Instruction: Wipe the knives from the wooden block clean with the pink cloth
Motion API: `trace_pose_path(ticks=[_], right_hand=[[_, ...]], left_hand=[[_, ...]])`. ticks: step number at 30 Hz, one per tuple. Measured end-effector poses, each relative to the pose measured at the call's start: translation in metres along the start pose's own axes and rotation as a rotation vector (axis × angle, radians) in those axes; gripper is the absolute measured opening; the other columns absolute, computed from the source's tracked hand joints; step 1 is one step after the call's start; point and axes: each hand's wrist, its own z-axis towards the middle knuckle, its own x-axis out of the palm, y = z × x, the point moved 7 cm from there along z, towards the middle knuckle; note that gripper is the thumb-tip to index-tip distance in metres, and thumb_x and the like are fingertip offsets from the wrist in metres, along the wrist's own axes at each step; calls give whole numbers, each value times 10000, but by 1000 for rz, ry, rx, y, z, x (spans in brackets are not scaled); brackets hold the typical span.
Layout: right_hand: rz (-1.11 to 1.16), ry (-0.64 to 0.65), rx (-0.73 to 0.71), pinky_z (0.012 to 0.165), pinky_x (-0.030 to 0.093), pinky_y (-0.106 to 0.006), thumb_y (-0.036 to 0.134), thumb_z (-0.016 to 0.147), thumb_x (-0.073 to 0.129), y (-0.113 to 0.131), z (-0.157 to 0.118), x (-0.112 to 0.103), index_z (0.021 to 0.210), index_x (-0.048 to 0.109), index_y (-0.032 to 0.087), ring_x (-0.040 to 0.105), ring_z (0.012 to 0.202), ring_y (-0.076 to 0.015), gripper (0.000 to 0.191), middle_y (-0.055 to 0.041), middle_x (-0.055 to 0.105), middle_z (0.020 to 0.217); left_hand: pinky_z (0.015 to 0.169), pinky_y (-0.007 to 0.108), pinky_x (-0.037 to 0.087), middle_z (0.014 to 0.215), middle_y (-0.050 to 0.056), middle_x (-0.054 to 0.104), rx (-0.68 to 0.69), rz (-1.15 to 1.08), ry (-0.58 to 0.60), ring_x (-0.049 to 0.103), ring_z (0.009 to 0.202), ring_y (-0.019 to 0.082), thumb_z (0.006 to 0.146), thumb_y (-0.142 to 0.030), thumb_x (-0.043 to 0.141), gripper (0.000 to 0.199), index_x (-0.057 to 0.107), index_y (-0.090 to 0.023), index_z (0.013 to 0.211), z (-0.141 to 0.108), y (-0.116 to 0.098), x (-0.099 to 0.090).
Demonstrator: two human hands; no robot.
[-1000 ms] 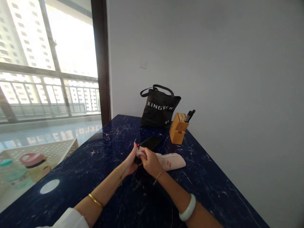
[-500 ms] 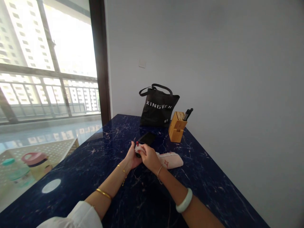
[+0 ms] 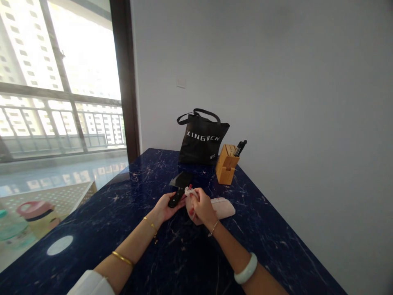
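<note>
A cleaver (image 3: 181,180) with a broad dark blade and a black riveted handle points away from me above the blue table. My left hand (image 3: 165,207) is closed around its handle, thumb on top. In my right hand (image 3: 202,207) is a pinched, bunched part of a pale pink cloth (image 3: 225,207) with red marks. The bunched part is beside the handle, close to my left fingertips, and the rest of the cloth lies folded to the right, partly behind my right hand.
A black tote bag (image 3: 202,141) stands at the table's far end. Right of it is a wooden knife block (image 3: 226,168) with black-handled tools. The marbled blue table (image 3: 147,172) has a wall to its right. Bottles, one pink-lidded (image 3: 39,217), stand at the lower left.
The cleaver's handle and riveted side have come into clearer view as my hands moved apart a little. My right hand has shifted right with the cloth. The view has turned slightly right.
</note>
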Motion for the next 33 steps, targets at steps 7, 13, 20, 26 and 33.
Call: trace_pose_path(ticks=[7,13,20,26,33], right_hand=[[72,-163,80,622,427,-242,310,824,330,1,21,-29,853,494,183,553,690,-141,210,-33,589,776],[40,-175,25,597,415,-245,337,824,335,22,33,-33,862,495,191,548,665,-144,220,-25,579,744],[-49,-46,-131,682,411,-243,298,824,394,37,21,7,917,492,176,558,774,-152,182,-50,598,849],[-158,113,-87,768,396,-260,217,794,451,24,4,48,922,513,188,555,881,-161,146,-51,603,911],[-399,154,107,726,378,-239,218,799,441,3,33,57,953,522,150,571,887,-178,187,-93,614,931]], left_hand=[[685,349,531,826,137,624,-46,48,-125,641,719,201,792,-87,406,221,480,-52,997,-15,-12,-13],[487,248,511,783,79,623,113,367,-243,628,580,147,763,-122,504,218,489,-133,980,-25,-27,-19],[318,163,353,592,-32,547,274,601,-313,497,384,81,579,-86,683,525,477,-128,1060,-26,-25,-25],[379,204,428,512,-20,541,283,825,-178,485,382,81,599,-101,617,141,549,-98,722,-20,-8,-16],[380,221,443,472,-44,527,220,898,-153,495,393,99,581,-183,641,203,556,-112,751,-14,-8,-26]])
